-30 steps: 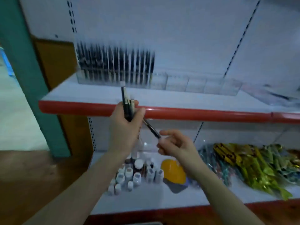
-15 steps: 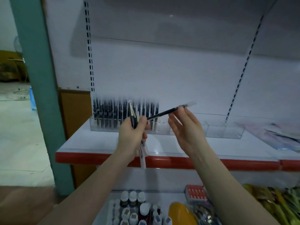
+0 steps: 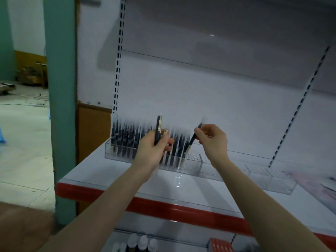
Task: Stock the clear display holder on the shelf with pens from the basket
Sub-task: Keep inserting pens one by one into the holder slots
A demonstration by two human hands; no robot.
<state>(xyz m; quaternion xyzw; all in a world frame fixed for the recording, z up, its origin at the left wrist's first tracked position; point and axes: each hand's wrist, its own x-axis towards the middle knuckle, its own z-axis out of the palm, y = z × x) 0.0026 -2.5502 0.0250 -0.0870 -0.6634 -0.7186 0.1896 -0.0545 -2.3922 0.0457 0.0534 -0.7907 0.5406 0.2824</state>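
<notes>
Pinching a single black pen (image 3: 191, 140) near its upper end between thumb and fingertips, the right hand (image 3: 212, 140) is holding it tilted, its lower tip reaching into the clear display holder (image 3: 227, 171) just beside the standing pens (image 3: 127, 140). The left hand (image 3: 154, 150) is gripping a small bundle of pens (image 3: 158, 130) upright, fingers curled round them, in front of the holder's filled left part. The holder is sitting on the white shelf (image 3: 127, 177), and small bottles (image 3: 141, 241) are standing on the level below.

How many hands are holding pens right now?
2. The left hand grips a small bunch upright; the right hand pinches one pen, its lower end at the holder.
</notes>
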